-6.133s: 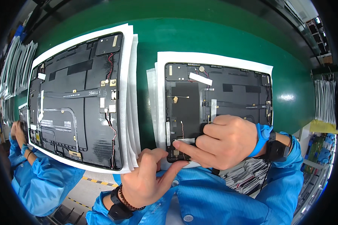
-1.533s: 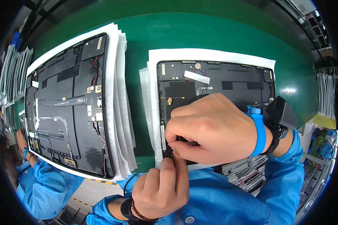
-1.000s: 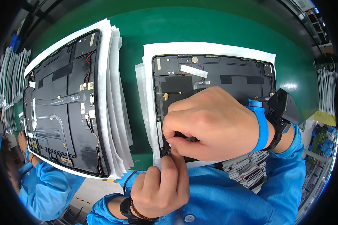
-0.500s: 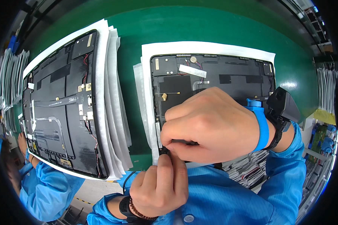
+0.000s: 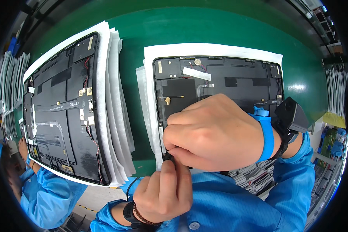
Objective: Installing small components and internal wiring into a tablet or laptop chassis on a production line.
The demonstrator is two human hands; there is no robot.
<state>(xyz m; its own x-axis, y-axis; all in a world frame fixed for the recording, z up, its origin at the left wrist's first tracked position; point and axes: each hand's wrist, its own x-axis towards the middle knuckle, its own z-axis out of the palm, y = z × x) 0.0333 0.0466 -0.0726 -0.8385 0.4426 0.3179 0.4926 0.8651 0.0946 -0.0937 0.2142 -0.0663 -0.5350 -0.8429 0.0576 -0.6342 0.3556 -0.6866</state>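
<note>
A black tablet back cover [image 5: 236, 69] lies inner side up on white sheets [image 5: 212, 49] in front of me. My right hand [image 5: 216, 133] is bent over its lower left part, fingers curled and pressed together near the left edge. Just below, my left hand [image 5: 164, 189] has its fingertips pinched at the near left corner, almost touching the right hand's fingers. Between them shows a little dark part of the corner; what either hand grips is hidden. On the cover are a white tape strip [image 5: 197, 74], a round metal disc [image 5: 197, 62] and a thin cable [image 5: 172, 97].
At left, a second black back cover [image 5: 46, 96] rests on a stack of white sheets [image 5: 120, 112]. Beyond it, at lower left, is a co-worker's blue sleeve [image 5: 52, 193]. The green table [image 5: 220, 25] runs behind. More stacked sheets [image 5: 338, 92] stand far right.
My right hand has shifted slightly left and down, its fingers closer to the corner. My left hand stays pinched at nearly the same spot.
</note>
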